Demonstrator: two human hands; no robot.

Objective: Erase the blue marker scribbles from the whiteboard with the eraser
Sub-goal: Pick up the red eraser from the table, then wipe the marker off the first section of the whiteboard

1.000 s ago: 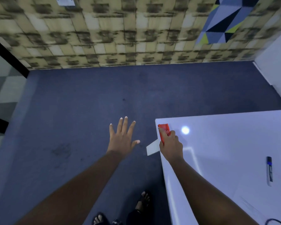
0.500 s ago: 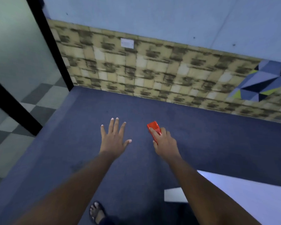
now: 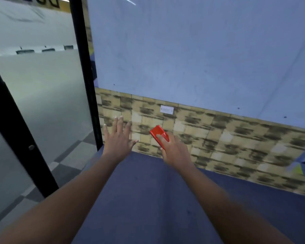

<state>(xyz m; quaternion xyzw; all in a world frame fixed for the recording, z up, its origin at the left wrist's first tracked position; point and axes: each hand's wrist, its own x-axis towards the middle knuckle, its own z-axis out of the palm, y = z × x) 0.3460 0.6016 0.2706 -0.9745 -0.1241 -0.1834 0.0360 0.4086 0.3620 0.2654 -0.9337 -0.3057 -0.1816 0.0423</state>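
Note:
My right hand [image 3: 174, 150] grips a red eraser [image 3: 158, 133], held out in front of me at mid-height with the index finger lying along its top. My left hand [image 3: 117, 138] is stretched out beside it with fingers spread and holds nothing. A large pale blue-white board [image 3: 201, 50] covers the upper wall straight ahead. Faint thin marks show on it, and the blur hides whether they are blue scribbles. Neither hand touches the board.
Below the board runs a band of tan mottled tiles [image 3: 218, 141] with a small white plate [image 3: 167, 109]. A black-framed frosted glass door [image 3: 42, 94] stands at the left. Blue carpet [image 3: 148, 199] lies underfoot, with a checkered floor beyond the door.
My view has swung up from the white table to the wall board. The table and the marker on it have left the frame. Both hands rose, the eraser still in my right.

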